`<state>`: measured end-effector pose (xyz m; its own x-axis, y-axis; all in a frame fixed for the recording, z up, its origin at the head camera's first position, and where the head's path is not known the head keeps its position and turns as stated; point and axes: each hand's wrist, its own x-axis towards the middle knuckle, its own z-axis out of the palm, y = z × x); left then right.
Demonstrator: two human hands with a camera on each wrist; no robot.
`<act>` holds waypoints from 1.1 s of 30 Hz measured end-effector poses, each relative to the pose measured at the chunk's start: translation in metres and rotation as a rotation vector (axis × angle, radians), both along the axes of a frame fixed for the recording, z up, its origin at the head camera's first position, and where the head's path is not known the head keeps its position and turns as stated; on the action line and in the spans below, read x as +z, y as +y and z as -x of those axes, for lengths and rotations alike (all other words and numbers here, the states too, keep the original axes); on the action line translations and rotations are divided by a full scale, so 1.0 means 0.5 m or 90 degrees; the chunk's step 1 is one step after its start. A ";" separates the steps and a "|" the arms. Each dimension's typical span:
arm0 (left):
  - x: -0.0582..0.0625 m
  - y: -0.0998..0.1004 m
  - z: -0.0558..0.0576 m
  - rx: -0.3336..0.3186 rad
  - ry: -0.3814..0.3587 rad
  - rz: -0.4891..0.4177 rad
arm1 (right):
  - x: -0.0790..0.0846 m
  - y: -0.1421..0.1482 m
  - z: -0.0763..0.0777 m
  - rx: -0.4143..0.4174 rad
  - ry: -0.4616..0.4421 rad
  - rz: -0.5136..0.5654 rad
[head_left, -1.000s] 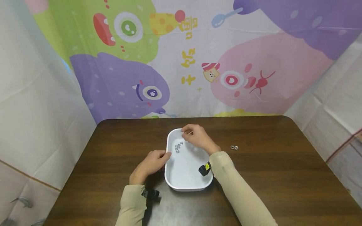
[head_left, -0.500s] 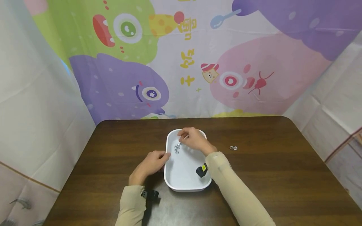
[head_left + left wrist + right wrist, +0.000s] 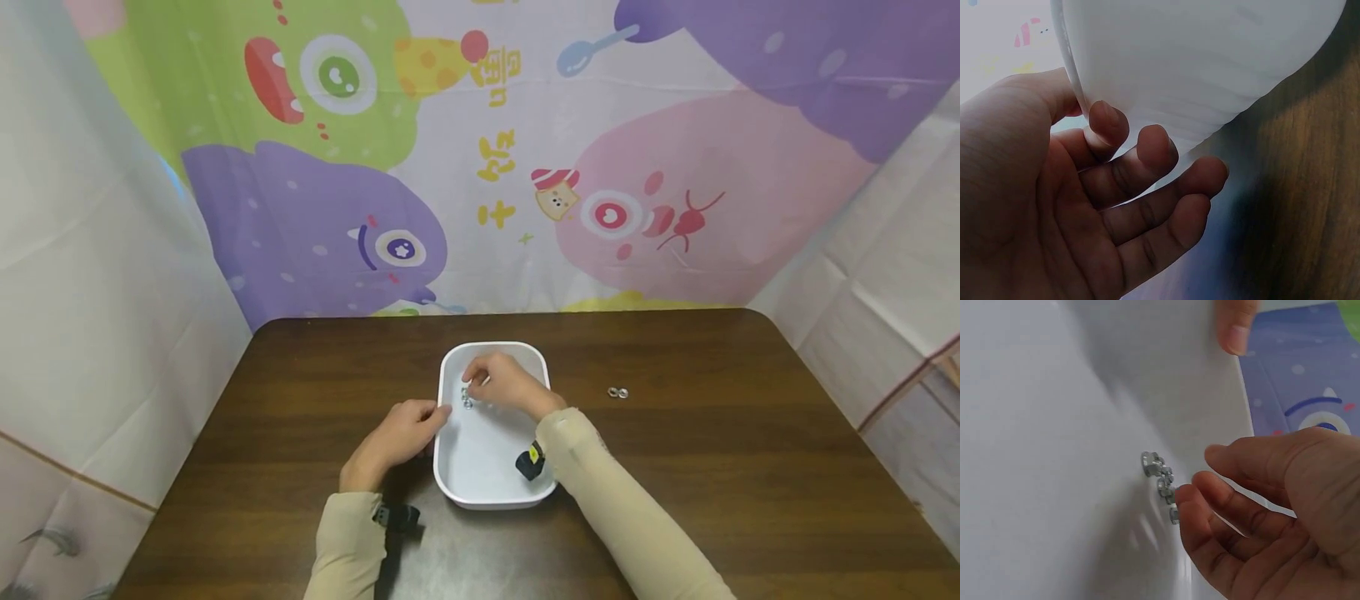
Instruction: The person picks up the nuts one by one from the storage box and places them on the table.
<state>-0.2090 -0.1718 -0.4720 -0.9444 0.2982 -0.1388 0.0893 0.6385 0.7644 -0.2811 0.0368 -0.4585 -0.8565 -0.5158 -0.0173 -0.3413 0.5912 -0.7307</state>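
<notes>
A white rectangular tray (image 3: pixel 483 462) stands on the table. My left hand (image 3: pixel 400 435) holds its left edge, thumb over the rim and the other fingers curled against the outer wall (image 3: pixel 1197 56). Inside, towards the left wall, lies a small cluster of silver metal nuts (image 3: pixel 1163 478). Over that cluster hovers my right hand (image 3: pixel 504 385), which partly hides it in the head view. In the right wrist view, the thumb and index finger of this hand (image 3: pixel 1272 512) are apart, fingers loosely bent, with nothing visible between them. The fingertips are very near the nuts.
Two more silver nuts (image 3: pixel 618 392) lie side by side on the brown wooden table (image 3: pixel 712 467), right of the tray. Behind the table hangs a cartoon-printed cloth (image 3: pixel 517 267). Pale cloth walls (image 3: pixel 97 250) flank both sides.
My right hand has moved left and nearer to me inside the tray, from the far rim to above the nut cluster. The left hand stays at the tray's edge.
</notes>
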 end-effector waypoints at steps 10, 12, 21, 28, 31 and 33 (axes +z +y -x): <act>-0.005 0.000 0.001 0.002 0.005 0.000 | -0.004 -0.011 -0.006 0.026 0.002 -0.048; -0.005 0.000 0.001 0.001 0.007 -0.001 | -0.005 -0.013 -0.006 0.027 0.001 -0.058; -0.008 0.001 0.003 -0.002 0.019 -0.002 | -0.012 -0.017 -0.003 0.076 0.067 -0.137; -0.004 0.001 0.003 -0.006 0.022 -0.004 | -0.012 -0.021 -0.004 0.076 0.057 -0.137; -0.005 0.002 0.003 -0.008 0.023 -0.002 | -0.011 -0.024 -0.008 0.066 0.019 -0.139; -0.006 0.001 0.002 -0.008 0.024 0.000 | -0.011 -0.027 -0.011 0.061 0.000 -0.144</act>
